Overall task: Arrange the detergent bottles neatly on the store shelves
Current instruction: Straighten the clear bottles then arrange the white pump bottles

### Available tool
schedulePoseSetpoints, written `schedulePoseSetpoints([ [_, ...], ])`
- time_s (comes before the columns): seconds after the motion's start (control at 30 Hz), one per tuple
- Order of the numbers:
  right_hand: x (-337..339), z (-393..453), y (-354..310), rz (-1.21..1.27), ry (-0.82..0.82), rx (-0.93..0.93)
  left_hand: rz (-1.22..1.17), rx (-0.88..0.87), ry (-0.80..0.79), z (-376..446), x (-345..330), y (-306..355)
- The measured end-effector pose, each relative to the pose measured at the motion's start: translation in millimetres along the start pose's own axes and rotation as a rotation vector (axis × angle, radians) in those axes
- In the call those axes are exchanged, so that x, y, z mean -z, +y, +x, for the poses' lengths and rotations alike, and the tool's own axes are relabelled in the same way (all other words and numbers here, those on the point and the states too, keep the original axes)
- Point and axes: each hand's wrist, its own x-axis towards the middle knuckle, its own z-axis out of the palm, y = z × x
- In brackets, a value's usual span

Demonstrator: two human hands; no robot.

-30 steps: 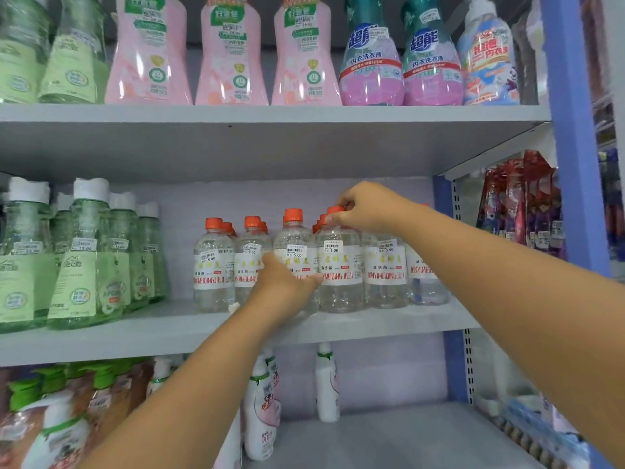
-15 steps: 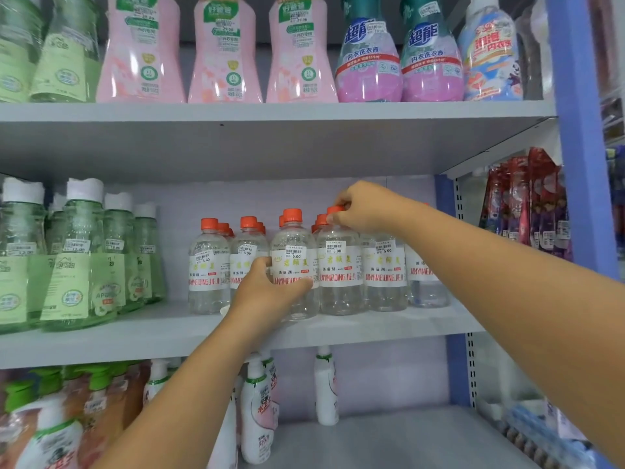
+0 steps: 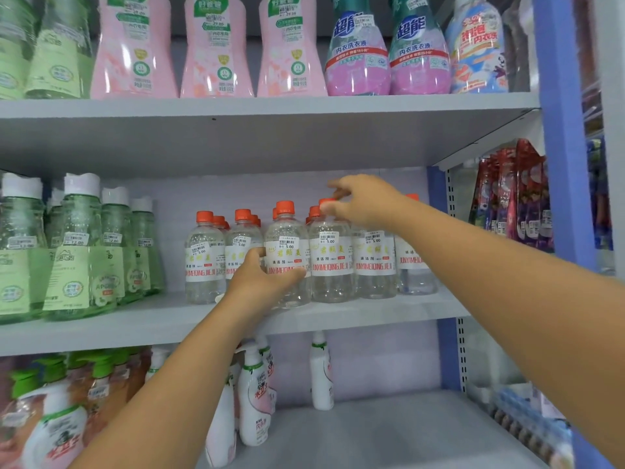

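At the middle shelf [image 3: 338,316] of a store rack, I straighten a row of clear, orange-capped detergent bottles. My left hand [image 3: 260,282] wraps the lower body of one front-row bottle [image 3: 287,255], thumb across its white label and fingers curled round its far side, while the bottle stands upright on the shelf. My right hand [image 3: 363,201] reaches over the neighbouring bottle [image 3: 333,262] just to the right of that one, fingertips closing loosely on its orange cap [image 3: 326,202]; whether the cap is firmly pinched or only touched, I cannot tell. More of the same bottles stand to either side of my hands and behind them, labels mostly facing out. Beyond my left hand stand the green bottles [image 3: 81,252] with white tops; above both hands, a row of pink bottles [image 3: 216,49]. By my reading, this is the squaring-up step: next the two bottles in hand want nudging into line with the front row, labels turned forward, gently enough that the close-packed neighbours do not topple.
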Motion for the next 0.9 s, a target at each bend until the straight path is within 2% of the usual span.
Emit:
schedulePoseSetpoints([
  [0.1,12,-25,38,0.268,0.410,-0.027,0.011,-0.003,-0.008,1,1,-2],
  [0.17,7,-53,75,0.401,0.585,-0.145,0.012,-0.006,0.001,2,1,-3],
  [0.23,-8,-81,110,0.487,0.512,-0.291,0.011,-0.007,0.006,4,-1,-4],
  [0.3,-22,-99,133,0.533,0.278,-0.401,0.008,-0.002,0.009,7,-2,-5],
  [0.37,-28,-103,143,0.568,0.127,-0.416,0.012,-0.001,0.009,8,-3,-6],
  [0.47,-28,-100,143,0.486,0.000,-0.385,0.037,-0.015,0.028,7,-4,-5],
  [0.9,-26,-104,137,0.423,-0.032,-0.331,0.087,-0.032,0.053,-9,-4,8],
])
